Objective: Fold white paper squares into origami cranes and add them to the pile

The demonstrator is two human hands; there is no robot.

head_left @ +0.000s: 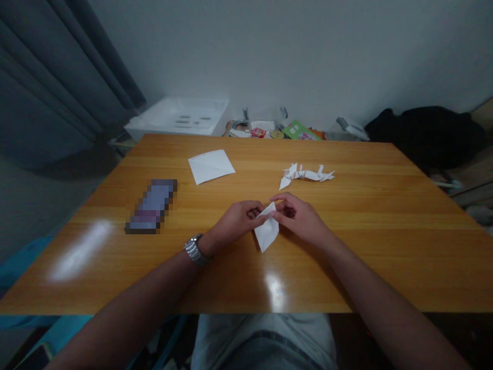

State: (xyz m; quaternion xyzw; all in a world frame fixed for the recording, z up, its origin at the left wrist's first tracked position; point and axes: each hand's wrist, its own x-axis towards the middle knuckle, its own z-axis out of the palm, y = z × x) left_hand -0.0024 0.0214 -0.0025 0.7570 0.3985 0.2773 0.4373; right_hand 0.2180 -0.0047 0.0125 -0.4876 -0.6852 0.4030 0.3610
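Both my hands pinch a small folded white paper (pixel 266 232) over the middle of the wooden table (pixel 385 241). My left hand (pixel 235 222), with a metal watch (pixel 195 250) on its wrist, grips the paper's upper left edge with closed fingers. My right hand (pixel 298 217) pinches its top corner from the right. The paper's pointed lower end hangs down toward me, just above the tabletop.
A flat white sheet (pixel 211 166) lies at the far left centre. Folded white paper figures (pixel 306 174) lie at the far right centre. A blurred dark rectangular object (pixel 151 206) rests to the left. Behind the table are a white bin (pixel 181 116), clutter and a black bag (pixel 427 131).
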